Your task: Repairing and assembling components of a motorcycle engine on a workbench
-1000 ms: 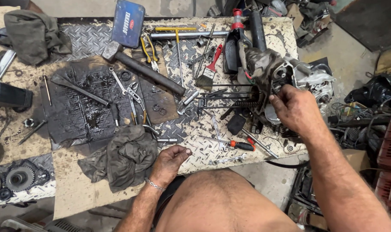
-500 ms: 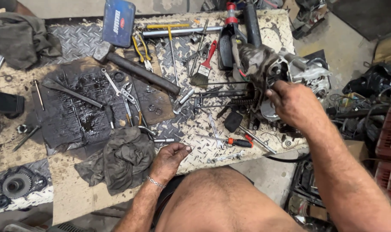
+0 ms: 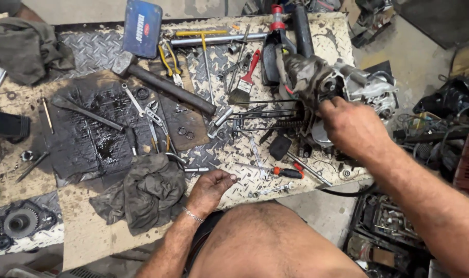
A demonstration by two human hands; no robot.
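The bench [image 3: 90, 51], a steel tread-plate top with worn paint and raised diamond ribs, carries everything. At its right edge sits the engine assembly [image 3: 342, 87]: a cast-metal housing, grey and oil-blackened, irregular in shape, with rods projecting toward the bench centre. The right hand [image 3: 350, 126] rests on it, fingers curled against the casting; whether they pinch a part cannot be told. A crumpled, greasy rag [image 3: 149, 190] lies at the near edge. Just beside it, the left hand [image 3: 210, 186] rests loosely curled, fingertips pinching a small metal piece [image 3: 233, 178].
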